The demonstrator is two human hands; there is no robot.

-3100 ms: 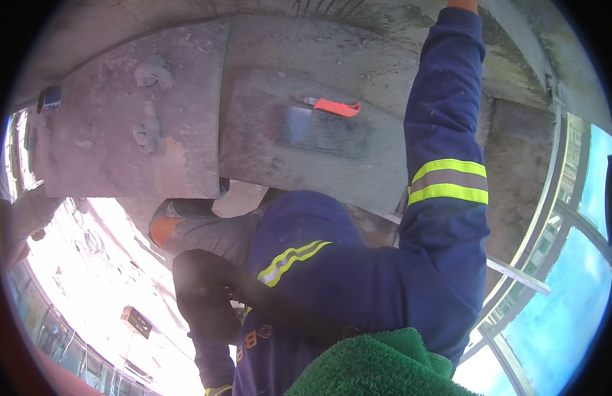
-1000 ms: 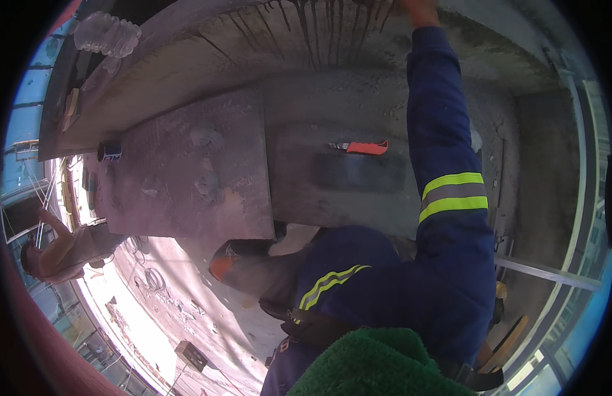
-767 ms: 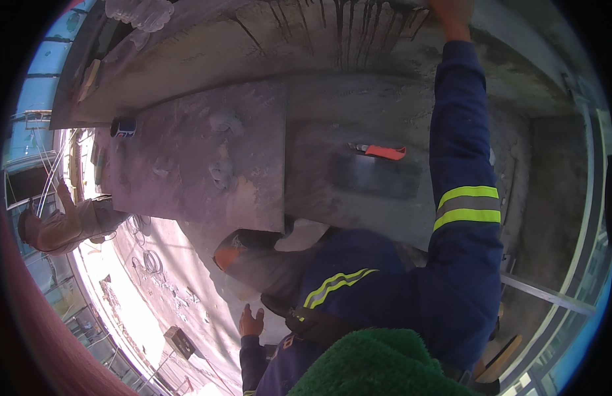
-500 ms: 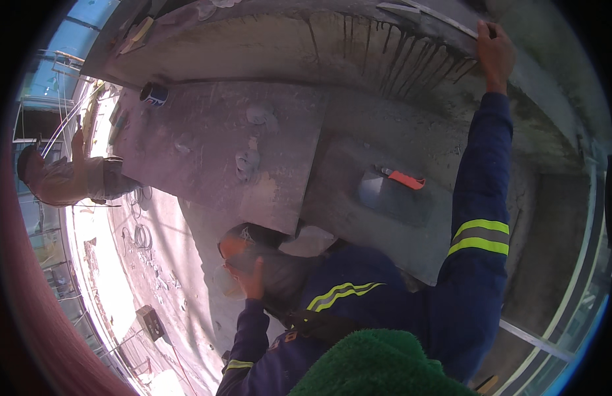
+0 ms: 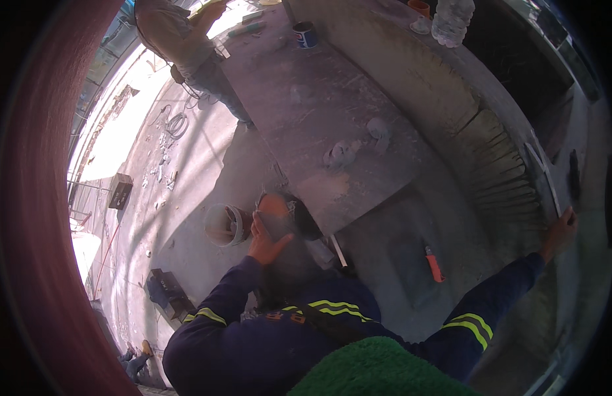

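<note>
My right hand is at the far right, its fingers closed around the lower end of a thin pale straight strip that lies along the top edge of the low wall. My left hand rests with its thumb apart on my dark bent leg, beside an orange patch whose kind I cannot make out. Left of that hand stands a whitish bucket. A hand tool with a red-orange handle lies on the grey surface between my arms.
A large board with grey lumps lies ahead, a blue can at its far end. A clear plastic bottle stands on the wall. Another person stands at far left. Boxes and coiled cable lie on the floor.
The view has swung, so the board and wall now slant and the bottle shows. My right hand appears lower and farther right, still on the strip; my left hand stays on my leg.
</note>
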